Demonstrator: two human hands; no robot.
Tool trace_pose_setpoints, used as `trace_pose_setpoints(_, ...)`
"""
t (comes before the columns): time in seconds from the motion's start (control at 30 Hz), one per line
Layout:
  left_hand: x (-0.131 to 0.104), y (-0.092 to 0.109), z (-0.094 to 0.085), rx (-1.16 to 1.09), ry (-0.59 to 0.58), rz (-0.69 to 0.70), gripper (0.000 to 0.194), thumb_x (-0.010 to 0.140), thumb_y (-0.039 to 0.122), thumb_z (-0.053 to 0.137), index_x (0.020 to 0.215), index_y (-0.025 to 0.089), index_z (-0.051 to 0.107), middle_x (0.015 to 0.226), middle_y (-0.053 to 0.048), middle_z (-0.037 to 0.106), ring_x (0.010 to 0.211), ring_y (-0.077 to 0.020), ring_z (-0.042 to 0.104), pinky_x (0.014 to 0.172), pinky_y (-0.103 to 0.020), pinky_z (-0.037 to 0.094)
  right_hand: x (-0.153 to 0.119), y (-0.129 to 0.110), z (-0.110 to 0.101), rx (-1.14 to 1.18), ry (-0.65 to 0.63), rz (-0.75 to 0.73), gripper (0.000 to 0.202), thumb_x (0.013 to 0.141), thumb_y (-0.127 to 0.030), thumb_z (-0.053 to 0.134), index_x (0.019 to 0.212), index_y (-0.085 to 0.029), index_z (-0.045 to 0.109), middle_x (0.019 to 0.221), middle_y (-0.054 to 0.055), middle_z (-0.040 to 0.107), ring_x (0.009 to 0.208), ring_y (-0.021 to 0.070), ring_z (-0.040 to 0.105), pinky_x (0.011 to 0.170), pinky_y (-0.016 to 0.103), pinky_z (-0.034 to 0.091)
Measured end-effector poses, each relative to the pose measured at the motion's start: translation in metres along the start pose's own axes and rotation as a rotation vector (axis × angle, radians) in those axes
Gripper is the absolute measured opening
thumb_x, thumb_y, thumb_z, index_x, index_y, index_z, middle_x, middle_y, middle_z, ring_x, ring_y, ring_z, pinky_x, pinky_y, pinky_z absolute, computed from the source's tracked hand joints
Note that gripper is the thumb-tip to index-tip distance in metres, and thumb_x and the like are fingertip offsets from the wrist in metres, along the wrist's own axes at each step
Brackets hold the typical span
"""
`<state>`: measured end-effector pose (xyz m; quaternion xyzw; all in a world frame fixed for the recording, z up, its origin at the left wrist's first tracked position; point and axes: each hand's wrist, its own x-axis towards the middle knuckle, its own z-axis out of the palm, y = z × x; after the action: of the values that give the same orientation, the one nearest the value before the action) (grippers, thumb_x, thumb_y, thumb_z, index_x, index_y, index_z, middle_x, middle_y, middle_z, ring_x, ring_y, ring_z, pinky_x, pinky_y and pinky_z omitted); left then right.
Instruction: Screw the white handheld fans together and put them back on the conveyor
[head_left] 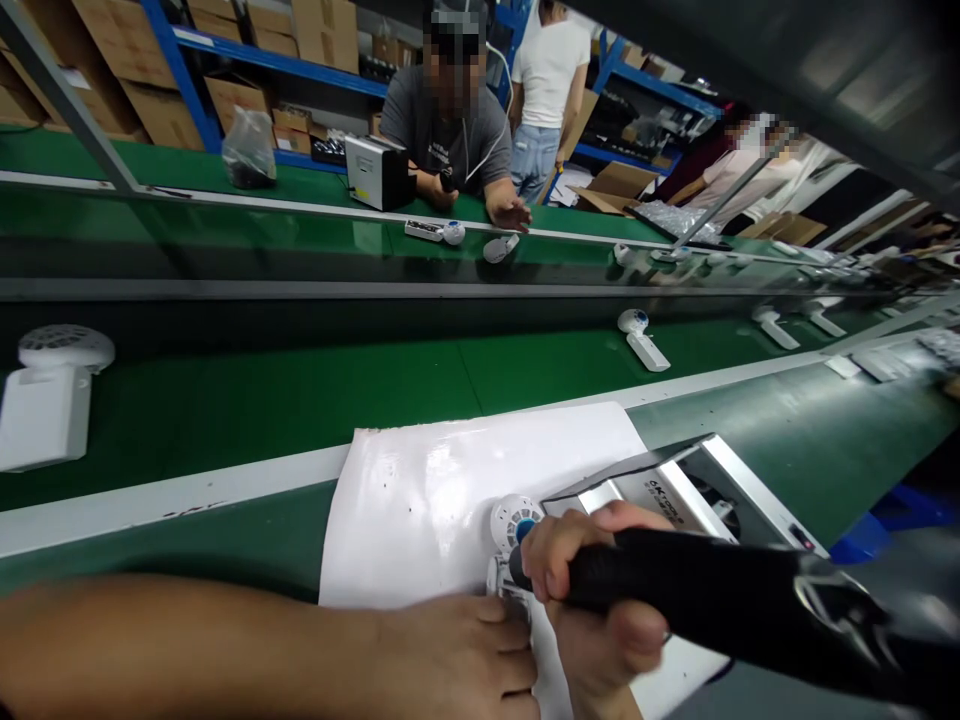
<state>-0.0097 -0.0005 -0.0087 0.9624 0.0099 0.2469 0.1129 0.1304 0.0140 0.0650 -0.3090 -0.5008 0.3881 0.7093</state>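
Note:
My right hand (592, 600) is wrapped round a black electric screwdriver (697, 585), which slants in from the lower right. The driver's nose meets the white handheld fan (514, 520) near the neck below its round head; the exact tip is hidden by my fingers. My left hand (472, 645) reaches in from the left, its fingers closed over the fan's handle and covering much of it. The fan lies on a white sheet (405, 510). Just beyond the screwdriver stands a silver screw feeder box (660, 490).
A green conveyor belt (375, 385) crosses ahead, carrying a white fan (56, 395) at left and another fan (643, 340) at right. Across it a co-worker (457, 130) sits behind a second line with fan parts (501, 247). Blue shelves hold cartons (326, 35).

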Motion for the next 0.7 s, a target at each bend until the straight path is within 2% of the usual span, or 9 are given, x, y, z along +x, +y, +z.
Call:
trace_pose_setpoints(0.13, 0.001, 0.001, -0.003, -0.009, -0.008, -0.012, 0.019, 0.109, 0.022, 0.065, 0.09, 0.019, 0.062, 0.088, -0.002, 0.064, 0.09, -0.0227, 0.059, 0.093, -0.04, 0.049, -0.009, 0.014, -0.001, 0.012, -0.038, 0.075, 0.042, 0.094, -0.063, 0.076, 0.116, -0.033, 0.059, 0.061, -0.01, 0.057, 0.044, 0.0115, 0.045, 0.045, 0.027, 0.036)
trace_pose_setpoints(0.3, 0.002, 0.003, -0.007, 0.016, 0.048, -0.028, 0.023, 0.106, 0.023, 0.069, 0.085, 0.02, 0.06, 0.085, 0.0, 0.062, 0.083, -0.0209, 0.055, 0.093, -0.039, 0.048, -0.02, 0.024, -0.007, -0.009, -0.047, 0.117, 0.044, 0.093, -0.064, 0.074, 0.116, -0.032, 0.057, 0.062, -0.009, 0.054, 0.047, 0.0128, 0.043, 0.048, 0.03, 0.033)
trace_pose_setpoints(0.43, 0.003, 0.003, -0.005, 0.043, 0.09, -0.034, 0.029, 0.103, 0.022, 0.074, 0.079, 0.021, 0.056, 0.082, 0.0, 0.062, 0.082, -0.0205, 0.054, 0.087, -0.038, 0.048, -0.023, 0.026, -0.006, -0.031, -0.045, 0.119, 0.047, 0.091, -0.066, 0.077, 0.116, -0.03, 0.057, 0.063, -0.009, 0.056, 0.048, 0.0126, 0.044, 0.049, 0.03, 0.033)
trace_pose_setpoints(0.57, 0.002, 0.005, 0.0, 0.045, 0.087, -0.028, 0.032, 0.102, 0.025, 0.076, 0.078, 0.021, 0.055, 0.083, -0.001, 0.062, 0.084, -0.0214, 0.055, 0.088, -0.038, 0.048, -0.023, 0.027, -0.002, -0.04, -0.06, 0.107, 0.052, 0.088, -0.066, 0.08, 0.117, -0.029, 0.058, 0.062, -0.008, 0.058, 0.048, 0.0121, 0.045, 0.049, 0.03, 0.033)
trace_pose_setpoints(0.7, 0.001, 0.003, 0.002, 0.057, 0.045, -0.022, 0.024, 0.106, 0.027, 0.073, 0.086, 0.02, 0.06, 0.087, -0.002, 0.063, 0.085, -0.0226, 0.056, 0.092, -0.039, 0.048, -0.019, 0.009, -0.011, -0.048, -0.039, 0.052, 0.058, 0.09, -0.077, 0.073, 0.122, -0.03, 0.059, 0.061, -0.008, 0.058, 0.044, 0.0121, 0.043, 0.045, 0.029, 0.034)
